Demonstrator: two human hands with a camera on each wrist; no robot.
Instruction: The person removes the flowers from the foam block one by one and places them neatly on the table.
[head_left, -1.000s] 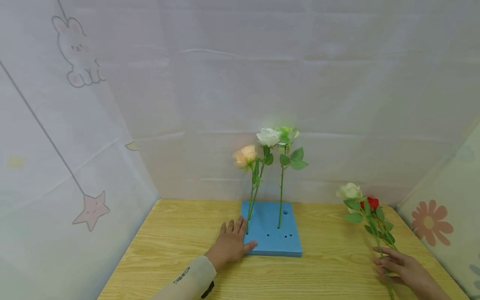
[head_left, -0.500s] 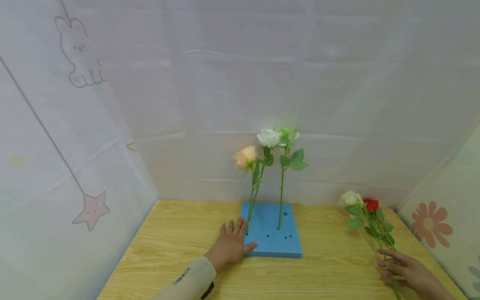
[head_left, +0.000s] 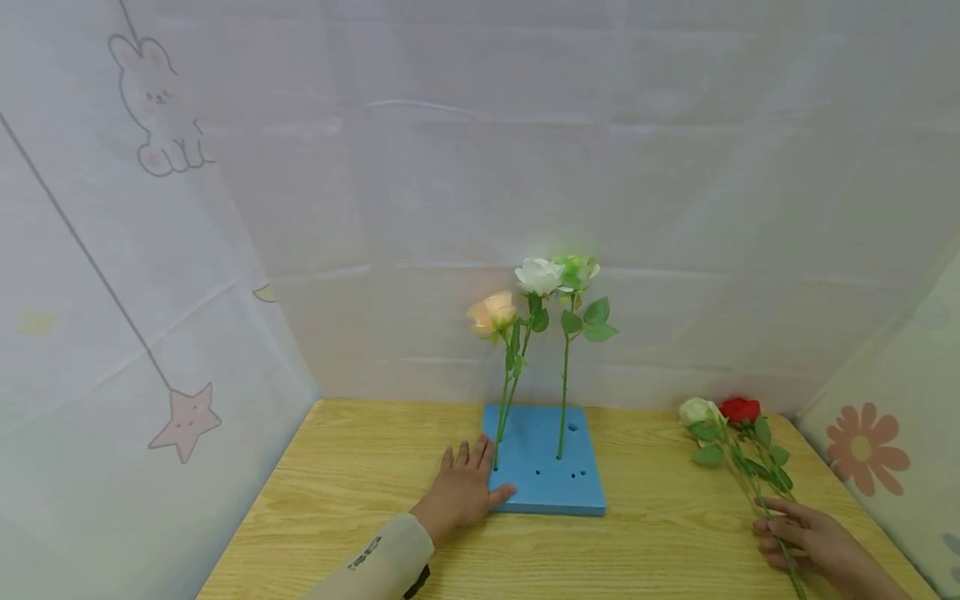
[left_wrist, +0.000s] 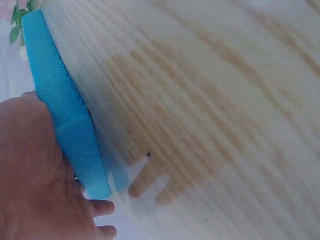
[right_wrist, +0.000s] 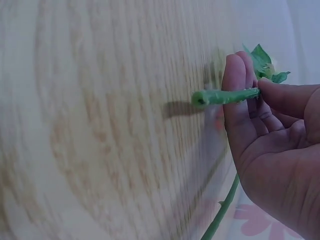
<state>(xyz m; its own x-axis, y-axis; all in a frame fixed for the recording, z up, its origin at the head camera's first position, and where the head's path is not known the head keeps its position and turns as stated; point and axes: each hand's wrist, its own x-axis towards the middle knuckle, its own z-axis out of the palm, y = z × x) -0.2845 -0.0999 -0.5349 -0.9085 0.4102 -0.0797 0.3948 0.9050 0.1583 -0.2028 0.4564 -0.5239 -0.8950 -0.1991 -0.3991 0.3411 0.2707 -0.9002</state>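
Note:
My right hand (head_left: 810, 537) pinches the green stem (right_wrist: 225, 97) of a white rose (head_left: 699, 412) between thumb and fingers, low over the table's right side. The stem's cut end points toward the camera in the right wrist view. Just right of that bloom lies a red rose (head_left: 741, 410), its leaves overlapping the white one's. With fingers spread, my left hand (head_left: 459, 492) rests against the left edge of a blue foam block (head_left: 551, 496). A peach rose (head_left: 493, 313), a white rose (head_left: 538, 276) and a green-tinted rose (head_left: 576, 271) stand upright in the block.
Several small holes show in the block's top. The wooden table (head_left: 652, 533) reaches back to a pale cloth wall (head_left: 420, 208), with printed cloth on both sides. A second green stem (right_wrist: 220, 215) lies below my hand in the right wrist view.
The held white rose has sunk toward the table, its bloom now level with the red one. My right hand has shifted slightly right. The left hand and block look unmoved.

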